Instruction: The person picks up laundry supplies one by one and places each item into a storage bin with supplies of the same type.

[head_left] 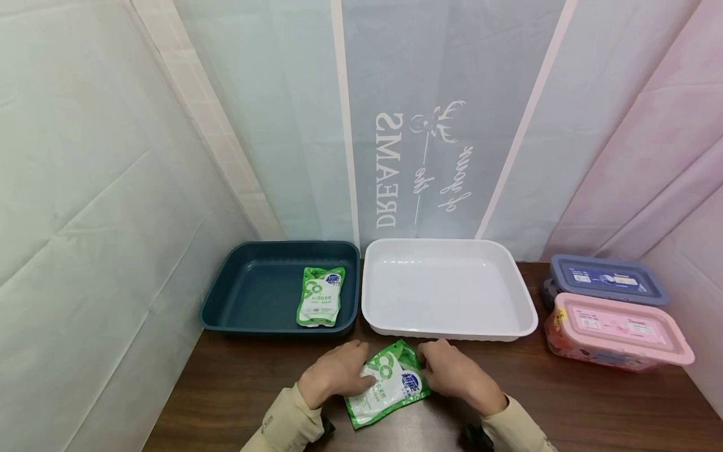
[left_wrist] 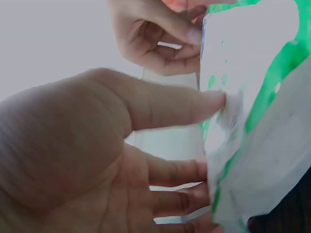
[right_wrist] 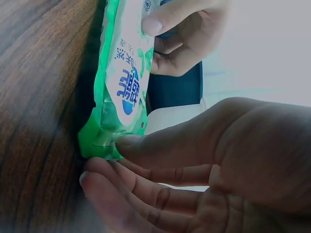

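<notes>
A green-and-white soft pouch (head_left: 384,389) with a blue logo lies tilted between both hands, just in front of the trays. My left hand (head_left: 337,371) grips its left side, the thumb over the printed face; in the left wrist view the fingers reach behind the pouch (left_wrist: 243,63). On the logo end, my right hand (head_left: 456,375) pinches the green edge between thumb and fingers, as the right wrist view of the pouch (right_wrist: 127,73) shows. A matching pouch (head_left: 320,297) rests in the dark teal tray (head_left: 257,323), toward its right side.
Beside the teal tray stands a white tray (head_left: 446,289). At the right are a pink lidded box (head_left: 618,329) and a blue lidded box (head_left: 610,279). Behind everything hangs a printed curtain (head_left: 429,75); the brown wooden table (head_left: 226,389) lies under all of it.
</notes>
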Demonstrator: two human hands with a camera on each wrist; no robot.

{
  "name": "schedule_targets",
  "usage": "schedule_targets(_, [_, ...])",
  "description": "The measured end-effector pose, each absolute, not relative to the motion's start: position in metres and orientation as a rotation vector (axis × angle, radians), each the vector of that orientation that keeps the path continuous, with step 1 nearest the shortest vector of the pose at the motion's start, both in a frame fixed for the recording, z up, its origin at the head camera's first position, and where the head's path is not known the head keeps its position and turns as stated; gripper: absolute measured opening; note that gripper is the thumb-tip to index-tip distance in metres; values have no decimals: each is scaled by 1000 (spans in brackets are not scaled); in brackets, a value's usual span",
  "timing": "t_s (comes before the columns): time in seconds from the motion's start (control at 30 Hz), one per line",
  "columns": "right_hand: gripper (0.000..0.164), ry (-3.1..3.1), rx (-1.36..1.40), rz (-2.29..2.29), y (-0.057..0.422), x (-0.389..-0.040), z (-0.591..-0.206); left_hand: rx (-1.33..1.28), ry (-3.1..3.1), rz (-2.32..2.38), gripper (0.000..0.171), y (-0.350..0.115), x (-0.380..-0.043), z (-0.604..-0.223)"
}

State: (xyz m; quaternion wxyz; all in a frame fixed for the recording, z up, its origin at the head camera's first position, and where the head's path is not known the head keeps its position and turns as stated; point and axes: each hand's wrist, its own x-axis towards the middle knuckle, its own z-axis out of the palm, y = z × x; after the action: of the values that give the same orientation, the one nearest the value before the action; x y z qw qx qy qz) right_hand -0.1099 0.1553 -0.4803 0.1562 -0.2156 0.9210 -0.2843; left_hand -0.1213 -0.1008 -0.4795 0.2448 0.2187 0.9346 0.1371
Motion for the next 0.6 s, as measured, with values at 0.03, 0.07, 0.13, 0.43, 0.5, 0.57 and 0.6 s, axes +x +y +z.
schedule_targets(0.03, [15, 2639, -617, -817, 155, -110, -480, 614, 2546, 384, 66, -102, -125, -490])
schedule_targets(0.07, [14, 2642, -614, -814, 155, -110, -480, 636, 2541, 397, 64, -104, -129, -502])
schedule_targets(0.13, [13, 2649, -603, -805, 154, -110, -480, 668, 2515, 459, 54, -109, -140, -528])
schedule_targets(0.43, [19, 2638, -550, -793, 154, -109, -477, 785, 2348, 814, 22, -128, -162, -570])
schedule_targets(0.5, [19, 2618, -566, -825, 156, -109, -474, 786, 2348, 844, 22, -128, -158, -556])
schedule_targets(0.57, [18, 2610, -600, -862, 158, -109, -472, 779, 2344, 878, 21, -127, -152, -530])
schedule_targets(0.6, [18, 2606, -621, -876, 159, -110, -471, 773, 2337, 896, 21, -126, -149, -519])
